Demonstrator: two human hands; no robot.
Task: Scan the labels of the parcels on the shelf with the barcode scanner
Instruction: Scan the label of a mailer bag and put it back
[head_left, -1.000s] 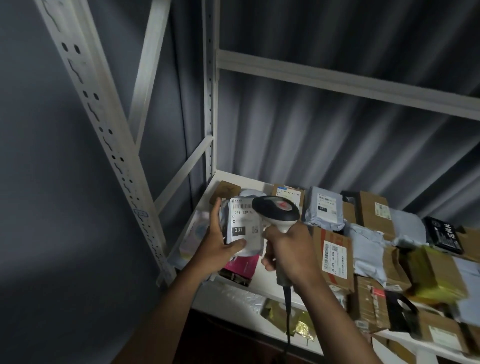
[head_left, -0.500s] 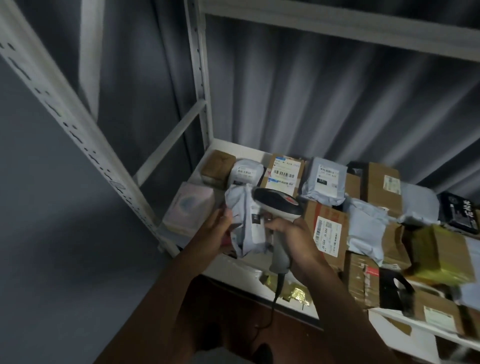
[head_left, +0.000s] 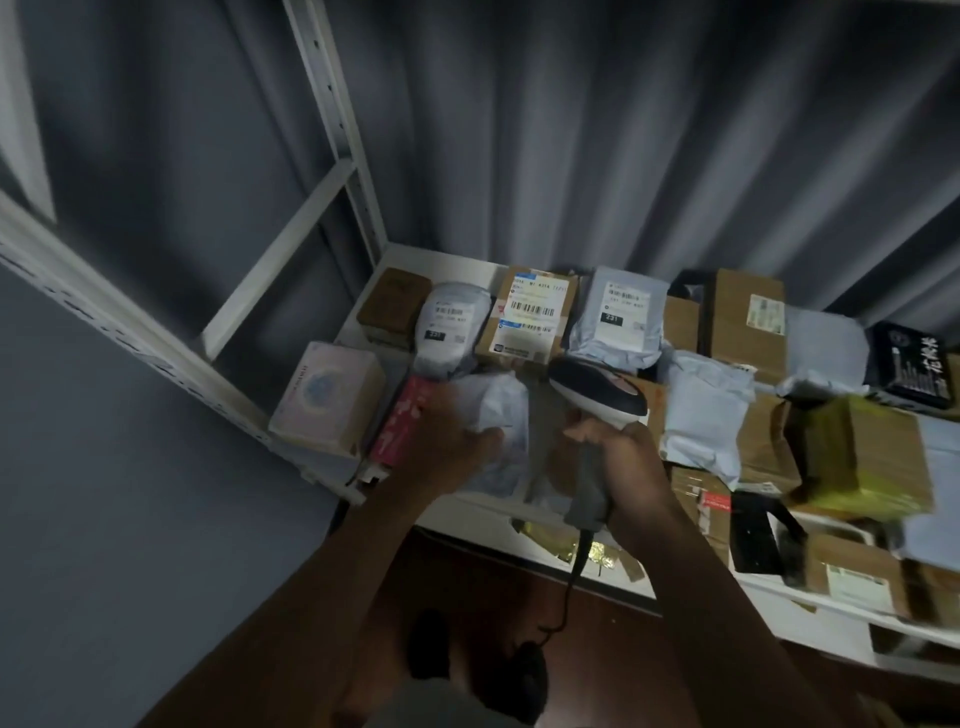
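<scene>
right hand (head_left: 621, 457) wraps curled fingers round the grey grip of the barcode scanner (head_left: 597, 410), head aimed over the shelf (head_left: 457, 260). left hand (head_left: 447, 436), motion-blurred, lies on a pale poly parcel (head_left: 501, 415) at the shelf front; finger state cannot be told. labelled parcels crowd behind.

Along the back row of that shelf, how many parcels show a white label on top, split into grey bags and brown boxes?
Grey bags: 2
Brown boxes: 2
Total: 4
</scene>
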